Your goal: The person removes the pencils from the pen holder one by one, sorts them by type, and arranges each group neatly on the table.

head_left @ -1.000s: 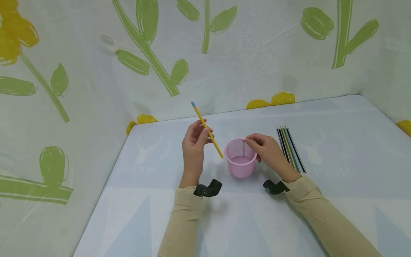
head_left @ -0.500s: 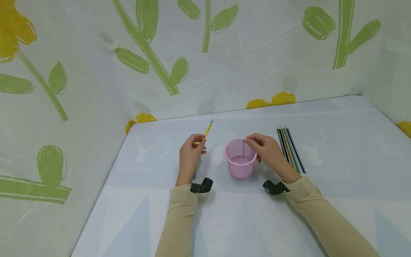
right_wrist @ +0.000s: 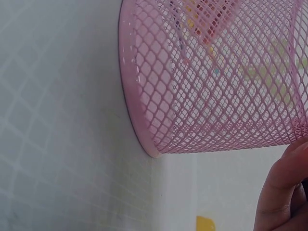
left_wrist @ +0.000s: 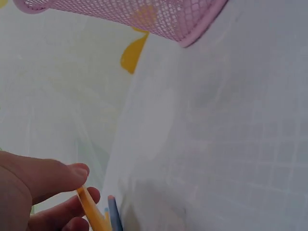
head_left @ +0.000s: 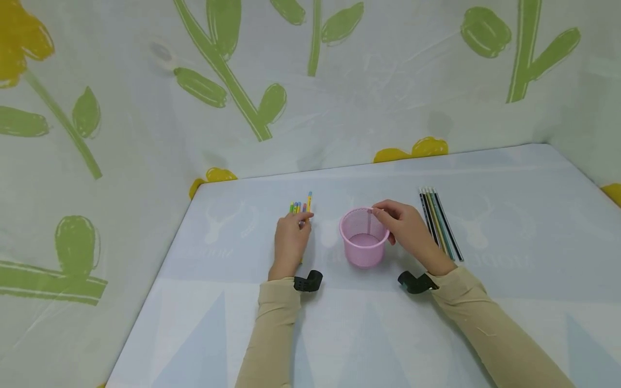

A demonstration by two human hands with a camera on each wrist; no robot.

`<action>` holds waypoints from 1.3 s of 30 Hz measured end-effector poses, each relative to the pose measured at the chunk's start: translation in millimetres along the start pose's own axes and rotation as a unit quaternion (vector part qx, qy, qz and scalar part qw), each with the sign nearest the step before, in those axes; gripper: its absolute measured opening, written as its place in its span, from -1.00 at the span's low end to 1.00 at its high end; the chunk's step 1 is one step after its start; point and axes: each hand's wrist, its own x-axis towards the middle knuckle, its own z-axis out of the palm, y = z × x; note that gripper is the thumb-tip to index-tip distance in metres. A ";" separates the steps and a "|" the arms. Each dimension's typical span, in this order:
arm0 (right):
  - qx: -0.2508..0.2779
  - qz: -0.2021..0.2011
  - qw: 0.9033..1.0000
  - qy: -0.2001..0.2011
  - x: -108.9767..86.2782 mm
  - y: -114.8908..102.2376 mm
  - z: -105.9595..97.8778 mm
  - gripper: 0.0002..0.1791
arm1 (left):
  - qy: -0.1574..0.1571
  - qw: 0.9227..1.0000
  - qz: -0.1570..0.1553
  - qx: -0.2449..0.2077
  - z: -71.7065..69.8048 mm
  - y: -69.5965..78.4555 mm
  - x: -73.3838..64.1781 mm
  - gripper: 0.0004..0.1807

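In the head view my left hand [head_left: 290, 240] is low over the table on the left, its thumb and finger pinching a yellow pencil [head_left: 309, 201] with a blue end. Beside that pencil lie several others [head_left: 295, 208], mostly covered by the hand. The left wrist view shows the yellow pencil [left_wrist: 94, 214] at the thumb, with a blue pencil [left_wrist: 114, 214] close by. A pink mesh basket [head_left: 365, 256] stands upright in the middle, with nothing visible inside. My right hand [head_left: 409, 229] grips its rim at the right side.
To the right of the basket lies a row of several dark, gold and green pencils [head_left: 442, 229], partly behind the right hand. The table [head_left: 368, 334] has a pale blue and white cover. Walls with printed leaves [head_left: 199, 87] rise behind its far and left edges.
My left hand has brought the yellow pencil down from beside the basket and turned it to lie alongside the pencils on the left. The right hand stays on the basket's rim.
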 end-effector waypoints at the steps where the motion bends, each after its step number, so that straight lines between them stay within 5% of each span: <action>1: 0.000 -0.001 1.000 0.000 0.3 0.2 -0.6 -0.58 | -0.002 1.000 0.001 0.013 0.5 0.3 0.0 -0.78; 7: -0.001 -0.003 1.000 0.005 2.1 1.1 -2.9 -0.57 | -0.007 0.996 0.019 0.092 3.0 0.5 -0.2 -0.77; 16: 0.001 0.000 1.000 0.003 2.7 -3.1 -3.8 -0.59 | -0.023 0.992 0.020 0.124 6.3 -1.9 -1.8 -0.75; 33: -0.014 0.004 1.000 -0.011 1.9 -1.6 -6.4 -0.53 | -0.021 0.995 0.032 0.094 7.9 -3.6 -1.0 -0.69; 39: -0.100 -0.016 0.995 -0.006 -0.5 -1.5 -21.8 -0.51 | 0.006 0.998 0.022 0.061 6.3 -7.4 -3.9 -0.55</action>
